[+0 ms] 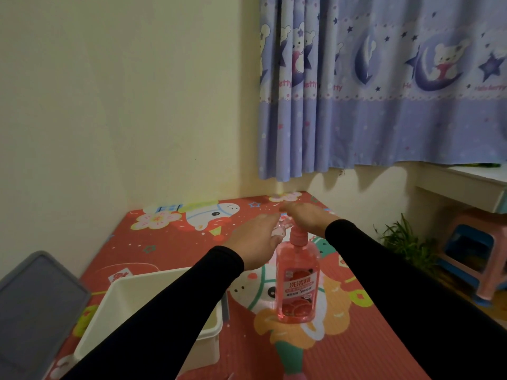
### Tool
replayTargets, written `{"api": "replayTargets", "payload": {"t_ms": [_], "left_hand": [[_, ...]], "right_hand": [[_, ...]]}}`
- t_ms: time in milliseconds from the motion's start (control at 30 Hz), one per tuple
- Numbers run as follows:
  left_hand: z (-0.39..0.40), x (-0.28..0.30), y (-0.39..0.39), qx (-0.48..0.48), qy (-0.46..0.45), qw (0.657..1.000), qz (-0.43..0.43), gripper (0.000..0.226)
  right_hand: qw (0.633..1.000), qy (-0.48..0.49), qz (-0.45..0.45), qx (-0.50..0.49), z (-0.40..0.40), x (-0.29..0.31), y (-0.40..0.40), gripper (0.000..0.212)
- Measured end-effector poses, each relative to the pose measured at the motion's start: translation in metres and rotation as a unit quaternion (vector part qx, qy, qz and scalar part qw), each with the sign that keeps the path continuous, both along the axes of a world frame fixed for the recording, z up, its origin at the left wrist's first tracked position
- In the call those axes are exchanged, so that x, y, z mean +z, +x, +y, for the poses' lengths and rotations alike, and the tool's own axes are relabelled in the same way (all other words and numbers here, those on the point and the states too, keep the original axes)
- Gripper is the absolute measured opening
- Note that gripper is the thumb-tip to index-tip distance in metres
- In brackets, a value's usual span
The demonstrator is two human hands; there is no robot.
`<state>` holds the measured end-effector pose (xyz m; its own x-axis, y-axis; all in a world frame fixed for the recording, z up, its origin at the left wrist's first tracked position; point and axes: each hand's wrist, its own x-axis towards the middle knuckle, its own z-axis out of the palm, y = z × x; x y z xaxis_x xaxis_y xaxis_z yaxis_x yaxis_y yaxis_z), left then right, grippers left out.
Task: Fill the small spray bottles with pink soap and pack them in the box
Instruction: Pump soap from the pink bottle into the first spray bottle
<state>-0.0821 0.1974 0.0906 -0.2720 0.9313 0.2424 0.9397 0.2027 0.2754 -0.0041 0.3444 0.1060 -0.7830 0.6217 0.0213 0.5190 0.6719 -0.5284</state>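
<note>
Right hand (304, 216) presses flat on the pump of the pink soap bottle (297, 281) upright on the mat, left hand (255, 238) fingers curled round a small spray bottle (281, 227) at the spout, box (142, 305) beside: pump slowly, mouth directly under the spout.

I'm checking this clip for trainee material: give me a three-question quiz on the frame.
1. True or false: the right hand rests on the pump of the pink soap bottle.
2. What does the left hand hold at the spout? A) small clear bottle B) grey lid C) plant
3. The white box stands to the person's ____ of the soap bottle.

Key: 1 true; 2 A; 3 left.
</note>
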Motion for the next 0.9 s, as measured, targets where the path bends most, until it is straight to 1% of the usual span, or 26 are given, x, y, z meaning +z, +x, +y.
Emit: {"api": "replayTargets", "payload": {"t_ms": [100, 167, 233, 267, 333, 367, 467, 533, 600, 700, 767, 867, 900], "left_hand": [[0.0, -0.007, 0.0, 0.008, -0.009, 1.0, 0.006, 0.05], [-0.001, -0.005, 0.0, 0.009, -0.017, 1.0, 0.001, 0.053], [-0.001, -0.001, 0.0, 0.006, -0.019, 1.0, -0.006, 0.052], [0.0, 0.001, -0.001, 0.005, -0.017, 1.0, -0.008, 0.052], [0.0, 0.006, -0.001, 0.005, -0.009, 1.0, -0.004, 0.053], [0.0, 0.008, -0.002, 0.005, -0.005, 1.0, 0.0, 0.053], [0.0, 0.007, -0.002, -0.001, -0.002, 1.0, -0.002, 0.052], [0.001, 0.001, -0.002, 0.0, -0.009, 1.0, -0.014, 0.052], [0.0, -0.004, -0.001, 0.005, -0.016, 1.0, -0.007, 0.05], [0.0, -0.005, -0.001, 0.006, -0.019, 1.0, -0.002, 0.049], [-0.001, -0.002, -0.001, 0.003, -0.019, 1.0, -0.007, 0.049], [-0.001, 0.005, -0.001, -0.002, -0.006, 1.0, -0.011, 0.049], [-0.001, 0.007, 0.0, 0.0, -0.002, 1.0, -0.011, 0.05]], "right_hand": [[0.999, 0.006, -0.021, 0.025, 0.0, -0.008, -0.001, 0.042], [1.0, -0.005, -0.024, 0.009, -0.002, -0.007, 0.0, 0.045], [1.0, -0.025, -0.005, -0.004, -0.004, -0.001, 0.002, 0.046], [0.999, -0.045, 0.016, -0.004, -0.007, 0.001, 0.003, 0.046], [0.99, -0.104, 0.092, 0.001, -0.003, 0.004, 0.002, 0.049], [0.99, -0.102, 0.1, -0.003, 0.001, 0.005, 0.0, 0.048], [0.996, -0.056, 0.07, 0.002, 0.003, 0.002, -0.001, 0.044], [0.999, -0.032, 0.031, 0.013, -0.001, -0.001, 0.001, 0.043], [1.0, -0.003, -0.002, 0.016, -0.007, -0.003, 0.003, 0.043], [1.0, 0.004, -0.014, 0.012, -0.005, -0.006, 0.002, 0.042], [1.0, -0.015, 0.001, 0.016, -0.004, -0.004, 0.002, 0.04], [0.992, -0.098, 0.078, -0.005, 0.0, 0.001, 0.003, 0.045], [0.989, -0.11, 0.094, -0.007, 0.002, 0.004, 0.002, 0.045]]}}
